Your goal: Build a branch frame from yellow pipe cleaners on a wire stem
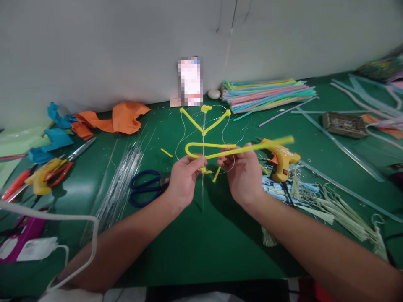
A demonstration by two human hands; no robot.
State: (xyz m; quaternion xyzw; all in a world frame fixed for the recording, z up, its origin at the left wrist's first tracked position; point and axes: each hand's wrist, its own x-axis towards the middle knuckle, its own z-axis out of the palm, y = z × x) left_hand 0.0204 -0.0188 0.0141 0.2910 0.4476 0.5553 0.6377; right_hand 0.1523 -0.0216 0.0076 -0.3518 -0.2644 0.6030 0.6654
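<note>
Between my hands is a thin wire frame [203,193] with yellow pipe cleaner pieces [195,122] fixed on it in a Y shape. A longer yellow pipe cleaner [258,145], bent into a loop at its left end, crosses the wire. My left hand [185,178] pinches the frame's upright wire near the pipe cleaner's bend. On the other side, my right hand [244,176] has its fingers closed on the long pipe cleaner, whose free end points right. Below the fingers, a yellow knot [204,170] sits on the upright wire.
Blue-handled scissors [146,186] and a bundle of wires [121,180] lie left. A yellow glue gun [281,159] and tassels [343,209] are right. Pastel pipe cleaners [267,96] lie behind, beside a blurred phone [190,82]. A white cable [94,239] crosses near my left forearm.
</note>
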